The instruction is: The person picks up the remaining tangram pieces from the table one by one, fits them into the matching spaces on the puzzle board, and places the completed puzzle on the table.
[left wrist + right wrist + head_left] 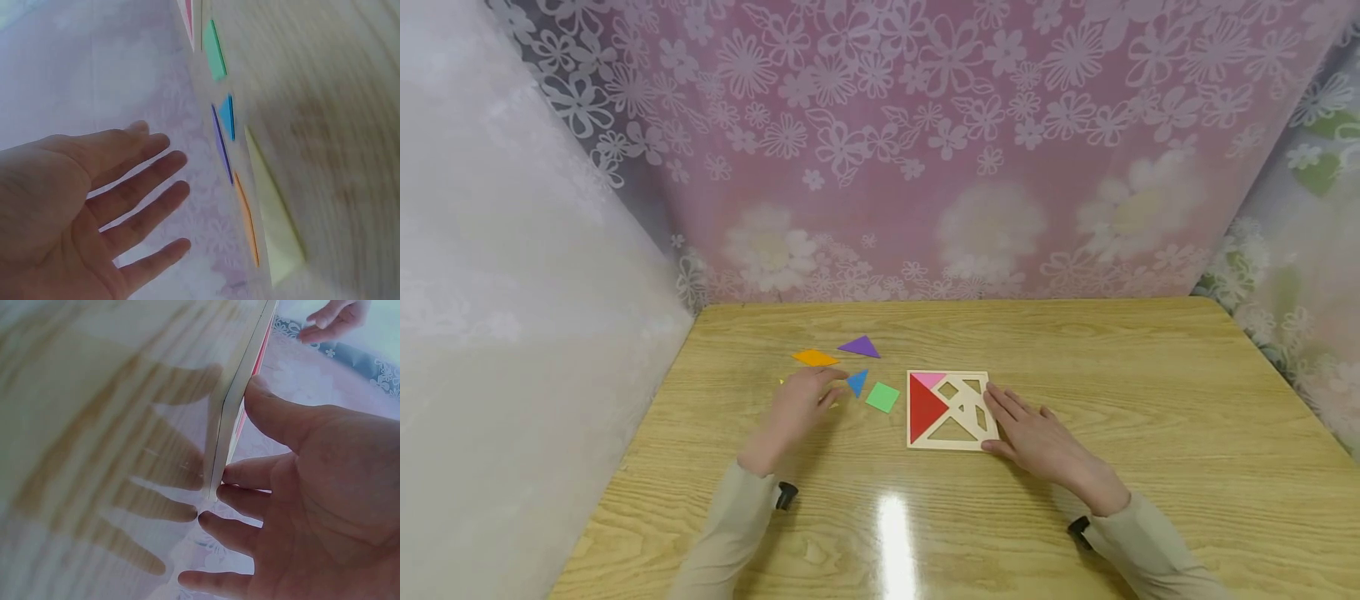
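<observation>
A pale wooden tangram tray [955, 445] lies on the table. Set in it are a red triangle [925, 408] and a pink piece [928, 379]; its other cutouts show bare. My right hand [1033, 437] touches the tray's right side with fingers extended, thumb near the lower corner. My left hand [797, 408] hovers, fingers spread and holding nothing, over a yellow triangle [272, 219], which it mostly hides in the head view. Close to its fingertips lies a blue triangle [858, 382]. A green square [882, 397] sits between that and the tray.
Behind the left hand lie an orange parallelogram [815, 357] and a purple triangle [861, 347]. The wood-grain table [1075, 350] meets a pink floral curtain [880, 167] at its back edge. A pale curtain [535, 292] hangs along the left side.
</observation>
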The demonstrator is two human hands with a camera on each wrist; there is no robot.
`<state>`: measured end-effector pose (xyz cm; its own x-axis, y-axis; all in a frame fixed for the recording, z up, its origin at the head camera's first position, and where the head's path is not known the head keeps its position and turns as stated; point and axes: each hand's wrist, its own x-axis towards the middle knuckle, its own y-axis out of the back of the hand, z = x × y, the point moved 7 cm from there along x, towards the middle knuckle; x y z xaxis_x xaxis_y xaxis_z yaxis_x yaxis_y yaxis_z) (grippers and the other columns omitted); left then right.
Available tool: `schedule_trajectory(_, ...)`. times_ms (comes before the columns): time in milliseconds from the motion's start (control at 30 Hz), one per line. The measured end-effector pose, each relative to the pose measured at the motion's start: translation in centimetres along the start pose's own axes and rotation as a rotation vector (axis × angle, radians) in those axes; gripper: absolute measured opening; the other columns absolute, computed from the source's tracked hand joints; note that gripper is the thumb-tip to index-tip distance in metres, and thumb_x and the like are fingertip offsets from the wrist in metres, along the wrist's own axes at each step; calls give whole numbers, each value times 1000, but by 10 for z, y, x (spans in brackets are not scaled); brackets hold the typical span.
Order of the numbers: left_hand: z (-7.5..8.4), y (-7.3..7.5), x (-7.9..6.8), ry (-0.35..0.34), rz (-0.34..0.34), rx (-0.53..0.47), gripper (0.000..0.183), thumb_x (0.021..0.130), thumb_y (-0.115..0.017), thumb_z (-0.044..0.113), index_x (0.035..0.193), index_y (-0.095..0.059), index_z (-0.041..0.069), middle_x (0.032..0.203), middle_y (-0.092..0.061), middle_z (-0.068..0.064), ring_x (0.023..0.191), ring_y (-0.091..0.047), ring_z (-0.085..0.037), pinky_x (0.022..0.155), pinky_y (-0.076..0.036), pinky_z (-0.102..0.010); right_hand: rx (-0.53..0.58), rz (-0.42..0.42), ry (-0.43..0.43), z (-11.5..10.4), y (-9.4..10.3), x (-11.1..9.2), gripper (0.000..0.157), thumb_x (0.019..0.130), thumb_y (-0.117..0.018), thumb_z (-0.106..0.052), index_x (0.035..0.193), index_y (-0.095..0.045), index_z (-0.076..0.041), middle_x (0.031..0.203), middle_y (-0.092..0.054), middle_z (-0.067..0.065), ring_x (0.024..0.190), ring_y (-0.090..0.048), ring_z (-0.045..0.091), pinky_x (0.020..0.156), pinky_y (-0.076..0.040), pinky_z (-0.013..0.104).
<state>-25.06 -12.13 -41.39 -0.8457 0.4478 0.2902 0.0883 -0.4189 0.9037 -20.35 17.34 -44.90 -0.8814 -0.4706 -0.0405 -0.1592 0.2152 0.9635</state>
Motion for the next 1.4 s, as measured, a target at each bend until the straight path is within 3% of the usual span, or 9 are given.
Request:
schedule_trajectory(300,-41,6,-19,143,-233,57,35,92,-73,5,125,-67,-3,125,-67,-19,115,-64,-37,97,-54,-48,21,-17,-3,0,0,1,71,101,-60,-36,155,-34,3,162,-30,22,142,-38,47,102,-34,76)
schedule_trajectory(533,-51,7,-24,142,-244,56,47,80,-85,10,123,-69,-2,124,-67,-19,111,-65,-37,97,-53,-50,13,-1,3,0,1,0,71,101,-62,-35,154,-35,4,161,-32,23,141,-40,47,101,-36,75)
schedule_trajectory(1100,-62,6,-23,136,-257,44,47,78,-86,6,120,-70,-2,118,-66,-19,100,-65,-33,91,-55,-47,-2,8,18,1,-1,1,71,100,-63,-34,153,-37,6,160,-32,24,139,-41,49,106,-32,74)
schedule_trajectory(1400,-67,6,-19,107,-264,38,43,72,-90,13,106,-70,-1,103,-65,-14,93,-61,-29,90,-53,-47,6,0,17,0,0,0,71,101,-62,-34,153,-36,6,161,-31,24,140,-40,49,106,-31,74)
